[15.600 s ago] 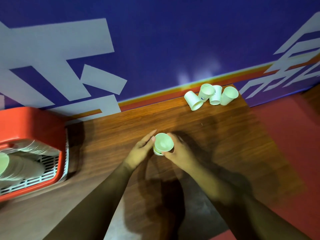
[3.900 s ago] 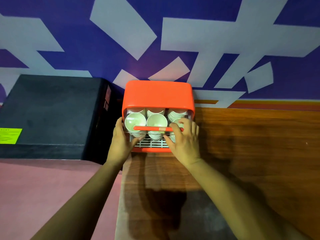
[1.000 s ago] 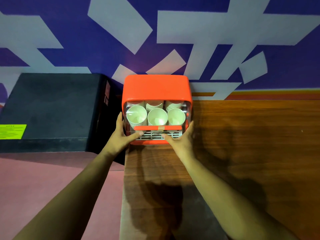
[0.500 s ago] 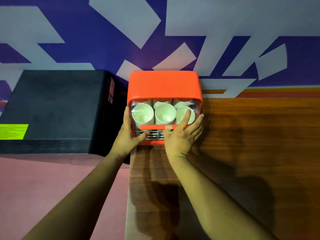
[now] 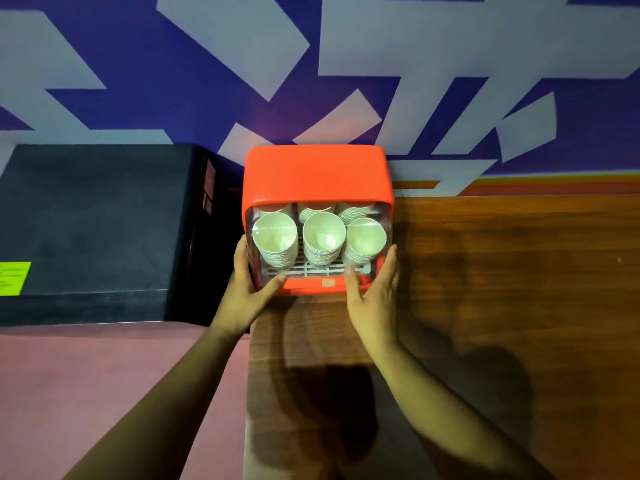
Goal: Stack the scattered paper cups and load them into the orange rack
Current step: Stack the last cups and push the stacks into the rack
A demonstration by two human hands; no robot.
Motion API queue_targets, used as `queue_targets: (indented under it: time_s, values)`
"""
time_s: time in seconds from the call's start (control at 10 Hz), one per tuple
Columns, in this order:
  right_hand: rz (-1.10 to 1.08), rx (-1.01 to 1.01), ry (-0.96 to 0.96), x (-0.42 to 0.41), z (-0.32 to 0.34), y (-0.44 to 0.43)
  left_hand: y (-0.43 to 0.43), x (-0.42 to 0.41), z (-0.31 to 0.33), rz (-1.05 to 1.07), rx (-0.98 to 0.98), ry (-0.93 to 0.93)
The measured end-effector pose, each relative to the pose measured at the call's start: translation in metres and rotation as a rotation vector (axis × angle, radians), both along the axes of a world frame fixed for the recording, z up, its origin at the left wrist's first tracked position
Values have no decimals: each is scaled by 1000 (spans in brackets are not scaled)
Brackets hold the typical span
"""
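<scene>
The orange rack (image 5: 317, 174) stands at the left end of the wooden table (image 5: 502, 271), against the wall. Behind its clear front cover lie three stacks of white paper cups, mouths towards me: a left stack (image 5: 274, 233), a middle stack (image 5: 323, 233) and a right stack (image 5: 365, 237). More cups show behind them. My left hand (image 5: 247, 292) rests on the rack's left front corner, fingers up the side and thumb on the front. My right hand (image 5: 375, 299) touches the right front corner with straight fingers. No loose cups are in view.
A large black box (image 5: 93, 220) with a green label stands close against the rack's left side. The blue and white wall (image 5: 415, 81) is right behind the rack. The table's left edge lies under the rack, with red floor (image 5: 104, 393) beyond it.
The cover's orange front bar has dropped from in front of the cups to the rack's base. My right hand has slid from the cover's front to the right corner.
</scene>
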State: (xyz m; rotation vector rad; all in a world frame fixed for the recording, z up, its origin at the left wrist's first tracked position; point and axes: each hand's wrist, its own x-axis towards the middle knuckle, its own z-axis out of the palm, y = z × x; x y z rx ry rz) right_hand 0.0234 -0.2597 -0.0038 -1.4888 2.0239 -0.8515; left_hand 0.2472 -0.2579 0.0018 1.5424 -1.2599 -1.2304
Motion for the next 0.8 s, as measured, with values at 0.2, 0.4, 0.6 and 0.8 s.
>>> queue_targets:
  time_s: [0.2, 0.4, 0.6, 0.8]
  values:
    - [-17, 46, -8, 1, -14, 6, 1, 1, -13, -11, 25, -63]
    - [9, 103, 65, -2, -20, 6, 3, -3, -20, 8, 70, -103]
    - [123, 228, 194, -15, -10, 4, 3, 4, -7, -33, 118, -251]
    - [139, 362, 232, -46, 27, -3, 12, 6, 25, -7, 268, -564]
